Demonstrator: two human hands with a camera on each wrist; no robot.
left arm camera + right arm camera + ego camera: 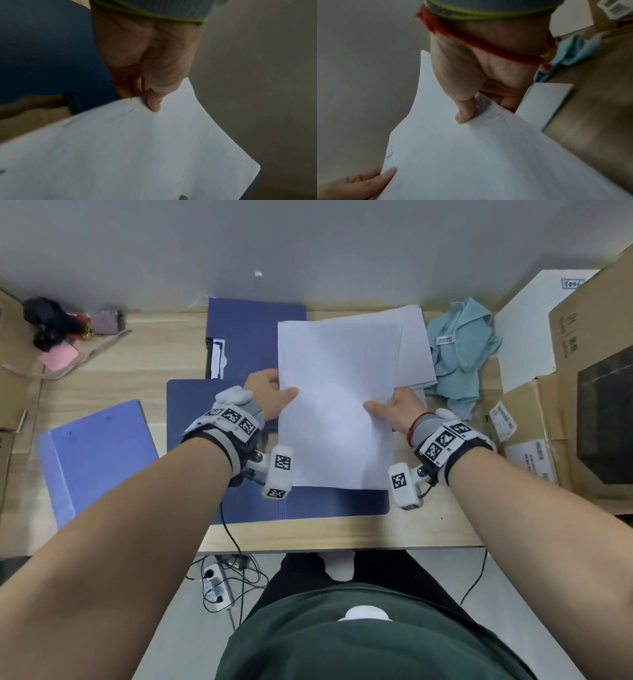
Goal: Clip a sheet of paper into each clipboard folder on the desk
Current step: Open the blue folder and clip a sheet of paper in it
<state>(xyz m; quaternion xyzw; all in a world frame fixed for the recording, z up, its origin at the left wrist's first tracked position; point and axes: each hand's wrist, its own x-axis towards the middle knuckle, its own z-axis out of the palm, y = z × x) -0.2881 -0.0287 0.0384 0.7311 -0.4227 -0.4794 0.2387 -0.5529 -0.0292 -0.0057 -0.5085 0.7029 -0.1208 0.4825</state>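
Above the open dark-blue folder (pixel 239 405) on the bench (pixel 137 364), both hands – left hand (pixel 265 395), right hand (pixel 397 409) – pinch one sheet (pixel 335 405) by its side edges; next, likely, feeding it under that folder's clip – hidden from view.

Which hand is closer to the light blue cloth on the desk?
The right hand: it pinches the sheet's right edge just left of the light blue cloth. The left hand grips the sheet's far side.

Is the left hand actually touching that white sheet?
Touching. The left wrist view shows the left hand pinching the white sheet: thumb on top, fingers beneath its edge.
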